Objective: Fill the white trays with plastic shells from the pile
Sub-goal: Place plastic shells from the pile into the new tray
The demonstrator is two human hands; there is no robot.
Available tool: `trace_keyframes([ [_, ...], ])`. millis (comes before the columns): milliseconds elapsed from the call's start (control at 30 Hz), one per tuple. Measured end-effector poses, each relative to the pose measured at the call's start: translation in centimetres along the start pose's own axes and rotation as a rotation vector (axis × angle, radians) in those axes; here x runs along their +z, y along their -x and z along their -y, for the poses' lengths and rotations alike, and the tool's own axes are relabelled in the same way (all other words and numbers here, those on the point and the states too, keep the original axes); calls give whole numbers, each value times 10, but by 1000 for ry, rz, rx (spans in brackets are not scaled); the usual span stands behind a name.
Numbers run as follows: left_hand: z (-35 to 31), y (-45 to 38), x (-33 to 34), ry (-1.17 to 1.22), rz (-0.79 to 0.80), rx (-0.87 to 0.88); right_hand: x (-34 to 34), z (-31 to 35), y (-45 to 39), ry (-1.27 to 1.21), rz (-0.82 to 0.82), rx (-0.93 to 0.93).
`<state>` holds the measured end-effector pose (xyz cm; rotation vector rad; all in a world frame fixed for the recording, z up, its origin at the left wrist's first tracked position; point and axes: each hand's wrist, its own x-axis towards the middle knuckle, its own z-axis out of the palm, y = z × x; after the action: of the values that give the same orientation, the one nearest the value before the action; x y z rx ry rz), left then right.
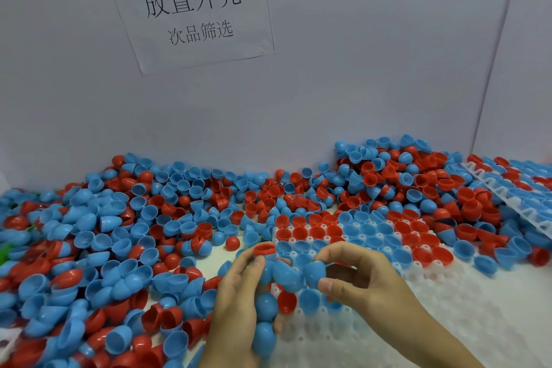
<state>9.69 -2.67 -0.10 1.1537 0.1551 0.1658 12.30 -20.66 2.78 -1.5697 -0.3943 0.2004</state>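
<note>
The left hand point(239, 287) hides most of the stack of blue shells point(264, 323) it grips, both forearms run off the bottom edge, the second white tray point(507, 197) is cut by the right edge — and a green scrap point(6, 251) at the left edge stays unidentifiable.
</note>
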Motion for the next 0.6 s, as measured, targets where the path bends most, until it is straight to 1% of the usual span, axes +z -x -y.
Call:
trace_keyframes([
  [100,-2,-2,-5,28,-97,-34,-3,0,1,3,11,-18],
  [200,-8,0,-9,139,-97,-38,-4,-1,0,5,-20,-57],
  [333,-15,3,-4,282,-9,-122,0,-6,-1,0,-89,-126],
  [400,-16,4,-1,293,72,-152,4,-7,-1,-12,-112,-175],
  [500,-14,3,2,197,161,-181,13,-5,1,-14,-108,-211],
  [600,-10,5,2,69,226,-144,17,-6,1,61,-89,-193],
])
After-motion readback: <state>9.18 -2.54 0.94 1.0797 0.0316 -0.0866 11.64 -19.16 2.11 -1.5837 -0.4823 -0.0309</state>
